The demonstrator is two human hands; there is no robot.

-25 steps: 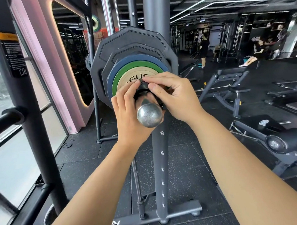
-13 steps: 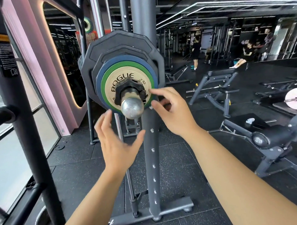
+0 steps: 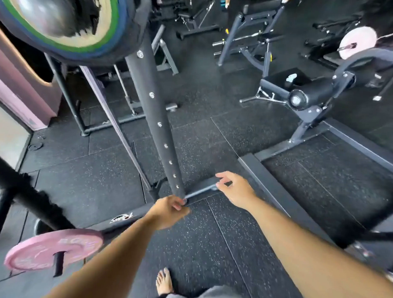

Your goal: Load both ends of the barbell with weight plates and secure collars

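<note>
The loaded barbell end (image 3: 44, 12) sits at the top left of the view, above and to the left of the rack upright (image 3: 156, 125). It is heavily blurred. The weight plates (image 3: 119, 34) are stacked on it: a tan plate innermost in view, then green and blue rims, with a larger black plate behind. A dark shape (image 3: 84, 13) sits on the sleeve against the tan plate; blur prevents confirming that it is the collar. Both hands are clear of the barbell, low in the view near the base of the upright. The left hand (image 3: 170, 211) appears just in front of the upright's lower end, fingers loosely curled and grasping nothing. The right hand (image 3: 234, 190) is to the right of the base, released, with fingers relaxed and slightly spread. A pink plate (image 3: 54, 248) lies flat to the lower left of the upright. A bare foot (image 3: 164, 281) stands on the speckled rubber floor (image 3: 210, 238) below the base. A padded roller bench (image 3: 311, 95) stands to the right of the upright.
</note>
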